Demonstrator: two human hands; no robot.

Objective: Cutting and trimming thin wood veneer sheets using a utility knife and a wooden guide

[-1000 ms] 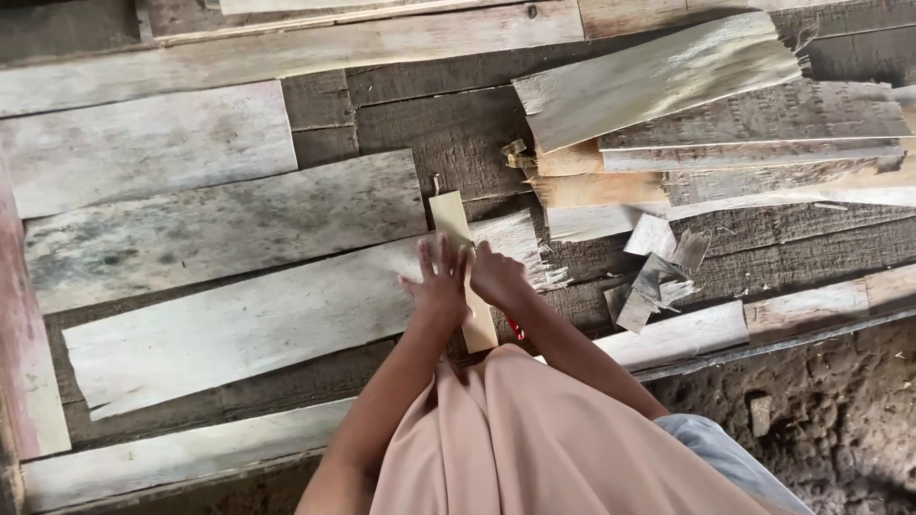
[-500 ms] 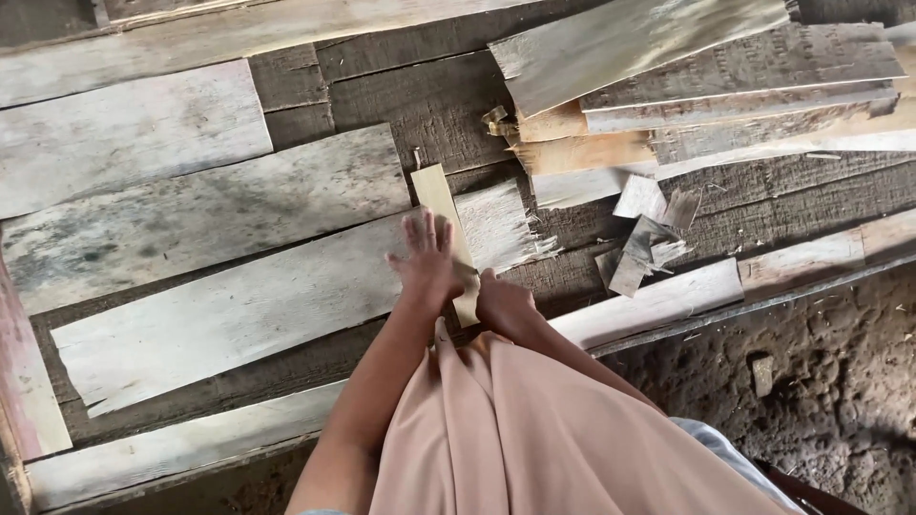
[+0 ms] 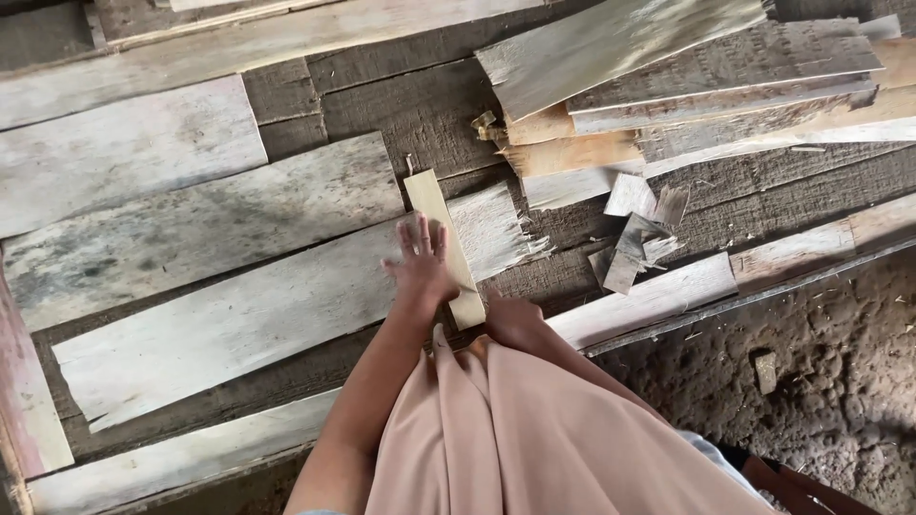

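Since the earlier frames, both hands have parted: the left hand (image 3: 425, 267) has slid forward along the pale narrow strip (image 3: 446, 248), and the right hand (image 3: 513, 319) has drawn back to the strip's near end.

Left fingers (image 3: 420, 238) are spread wide and flat, palm down. They grip nothing; they press across the strip's left edge and onto the wide grey veneer sheet (image 3: 239, 319) beneath it. The right hand's fingers are curled under and mostly hidden, so it cannot be determined whether they pinch the strip's near end or merely rest against it.

The strip lies lengthwise, angled away from the person, on the plank platform (image 3: 401, 105), roughly at its middle and near the front edge. A frayed sheet end (image 3: 491, 234) lies just to its right. Small offcuts (image 3: 639, 234) sit further right, and a stack of long sheets (image 3: 687, 76) occupies the far right corner.

Judged from this layout, the step in hand is flattening and aligning the strip on the sheet. The next move calls for steady downward pressure from the left palm while the right hand secures the near end.
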